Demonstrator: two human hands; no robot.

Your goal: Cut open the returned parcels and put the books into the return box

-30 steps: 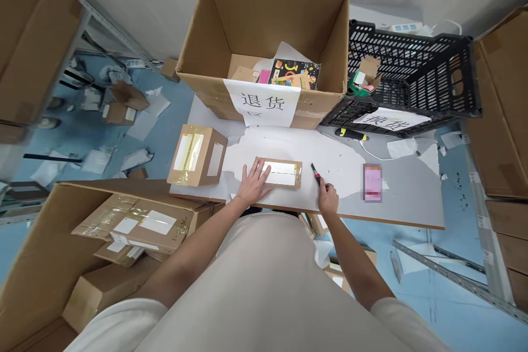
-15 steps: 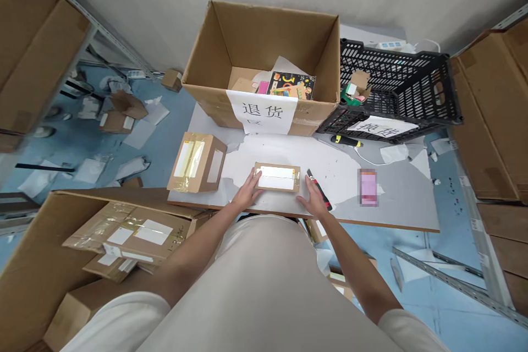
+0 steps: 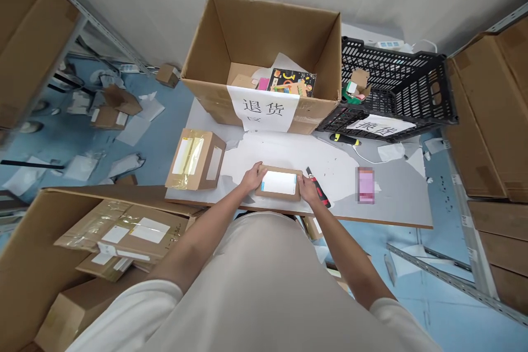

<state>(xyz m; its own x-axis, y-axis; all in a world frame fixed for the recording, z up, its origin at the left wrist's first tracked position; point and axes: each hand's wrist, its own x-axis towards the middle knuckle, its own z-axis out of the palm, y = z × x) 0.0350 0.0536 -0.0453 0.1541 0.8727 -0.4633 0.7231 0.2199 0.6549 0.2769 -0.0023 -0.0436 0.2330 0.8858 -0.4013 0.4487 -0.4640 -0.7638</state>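
Observation:
Between both hands is a small brown cardboard box (image 3: 279, 196) with a white, blue-edged label on the face toward me. My left hand (image 3: 252, 178) grips its left end, thumb near the top edge. The right end is held by my right hand (image 3: 307, 188), fingers closed round it. Just right of that hand lies a red and black utility knife (image 3: 319, 189) on the table. A larger taped carton (image 3: 195, 159) with white labels stands to the left. Whether the small box rests on the table or is slightly raised, I cannot tell.
At the table's back, a big open carton (image 3: 210, 100) holds books and papers. Beside it a black plastic crate (image 3: 412, 80) contains a small opened box (image 3: 358, 85). A black and yellow tool (image 3: 345, 139) and a blurred pink object (image 3: 366, 185) lie on the right. A large box of parcels (image 3: 53, 209) stands lower left.
The small box has been turned, so a different labelled face shows. My right hand, earlier spread beside it, now grips its right end, and my left hand has closed on the left end.

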